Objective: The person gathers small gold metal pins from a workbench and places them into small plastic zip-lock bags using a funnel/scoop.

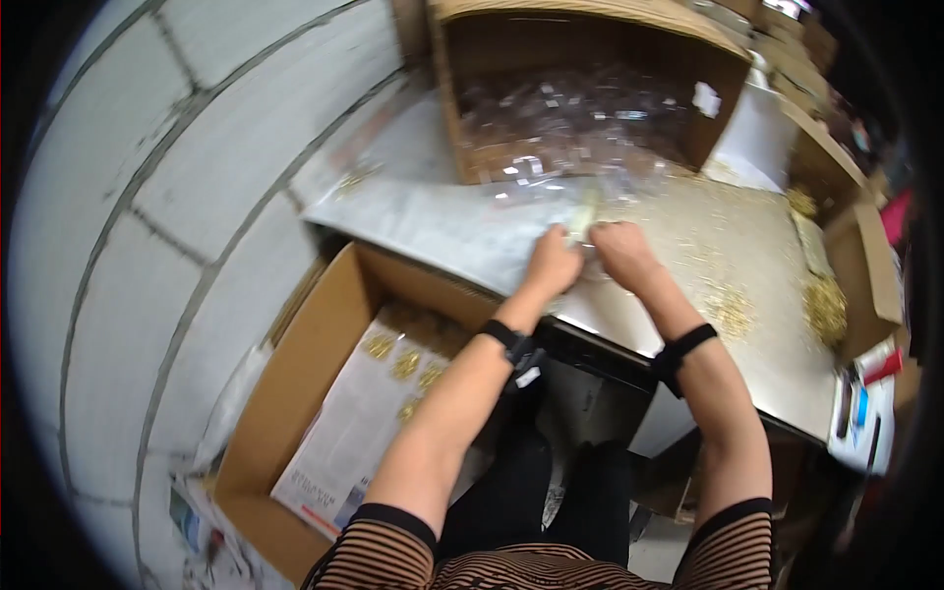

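Tabletop (pixel 782 379): left hand (pixel 556 261), right hand (pixel 624 253) near clear plastic (pixel 560 147)

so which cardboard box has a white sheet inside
The lower-left box, beside the wall: its sheet bears gold piles. The box beyond the right hand shows clear plastic pieces.

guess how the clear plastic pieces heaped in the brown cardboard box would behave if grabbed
The clear plastic pieces look thin, so they're probably light. Their glossy highlights suggest slippery surfaces. Heaped loosely, neighbours could slide out too.

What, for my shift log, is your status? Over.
Left hand, right hand close together, grips unclear. Pale item between them, blurred. Clear plastic pieces just beyond.
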`<action>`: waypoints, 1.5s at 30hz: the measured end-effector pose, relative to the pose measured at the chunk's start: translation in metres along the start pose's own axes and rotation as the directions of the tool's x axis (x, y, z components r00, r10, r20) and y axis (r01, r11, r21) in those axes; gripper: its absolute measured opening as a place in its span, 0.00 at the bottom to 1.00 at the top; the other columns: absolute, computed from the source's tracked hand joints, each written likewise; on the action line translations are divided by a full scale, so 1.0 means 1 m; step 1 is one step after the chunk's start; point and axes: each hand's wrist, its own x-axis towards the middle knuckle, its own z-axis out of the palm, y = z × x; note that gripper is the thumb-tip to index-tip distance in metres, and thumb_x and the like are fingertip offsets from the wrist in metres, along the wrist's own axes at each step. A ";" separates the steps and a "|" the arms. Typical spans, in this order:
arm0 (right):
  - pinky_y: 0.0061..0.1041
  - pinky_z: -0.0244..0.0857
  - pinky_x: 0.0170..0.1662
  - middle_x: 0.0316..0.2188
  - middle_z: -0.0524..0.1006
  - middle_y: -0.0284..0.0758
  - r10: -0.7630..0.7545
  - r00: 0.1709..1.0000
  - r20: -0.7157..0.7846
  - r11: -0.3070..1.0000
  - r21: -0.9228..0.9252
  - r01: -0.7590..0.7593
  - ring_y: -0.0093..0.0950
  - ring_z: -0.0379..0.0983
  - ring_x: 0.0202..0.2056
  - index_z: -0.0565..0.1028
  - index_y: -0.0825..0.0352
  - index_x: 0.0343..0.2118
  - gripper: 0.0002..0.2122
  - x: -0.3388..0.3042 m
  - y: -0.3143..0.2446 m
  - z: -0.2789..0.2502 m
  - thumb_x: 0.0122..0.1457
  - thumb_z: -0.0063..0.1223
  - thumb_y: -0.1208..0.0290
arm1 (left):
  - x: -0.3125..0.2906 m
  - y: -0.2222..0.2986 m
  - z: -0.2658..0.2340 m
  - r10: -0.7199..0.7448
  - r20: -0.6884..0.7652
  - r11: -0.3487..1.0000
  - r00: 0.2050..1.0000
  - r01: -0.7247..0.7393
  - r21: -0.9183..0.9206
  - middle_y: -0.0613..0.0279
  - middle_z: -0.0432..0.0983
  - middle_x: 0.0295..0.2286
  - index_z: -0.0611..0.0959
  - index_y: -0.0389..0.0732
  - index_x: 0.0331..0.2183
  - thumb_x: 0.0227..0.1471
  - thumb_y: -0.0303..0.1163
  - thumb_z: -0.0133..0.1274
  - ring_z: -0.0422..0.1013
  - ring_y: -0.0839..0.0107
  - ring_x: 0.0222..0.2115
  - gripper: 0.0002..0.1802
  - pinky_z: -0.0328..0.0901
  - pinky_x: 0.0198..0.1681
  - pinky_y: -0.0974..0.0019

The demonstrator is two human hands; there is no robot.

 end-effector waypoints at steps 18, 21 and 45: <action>0.24 0.63 0.29 0.20 0.74 0.38 0.598 0.797 0.088 0.219 0.938 -0.268 0.22 0.68 0.24 0.72 0.71 0.29 0.08 -0.175 -0.028 -0.054 0.51 0.59 0.73 | -0.104 0.069 0.020 0.073 0.724 0.623 0.686 0.535 -0.570 0.46 0.72 0.40 0.65 0.31 0.51 0.55 0.32 0.47 0.76 0.51 0.34 0.24 0.76 0.28 0.63; 0.30 0.67 0.44 0.37 0.77 0.45 0.690 0.702 -0.175 0.523 0.791 -0.317 0.35 0.74 0.40 0.75 0.69 0.39 0.15 -0.214 -0.009 -0.047 0.52 0.60 0.64 | -0.147 0.057 0.027 0.071 0.664 0.530 0.744 0.536 -0.657 0.40 0.67 0.47 0.59 0.32 0.55 0.56 0.29 0.44 0.75 0.49 0.38 0.27 0.76 0.29 0.63; 0.33 0.44 0.64 0.61 0.56 0.44 0.845 0.534 -0.005 0.379 0.710 -0.594 0.38 0.50 0.63 0.61 0.65 0.59 0.24 -0.279 0.071 -0.012 0.63 0.41 0.58 | -0.281 -0.061 0.167 -0.250 0.744 0.318 0.620 0.778 -0.542 0.52 0.74 0.37 0.73 0.36 0.42 0.62 0.37 0.38 0.75 0.62 0.34 0.16 0.72 0.35 0.61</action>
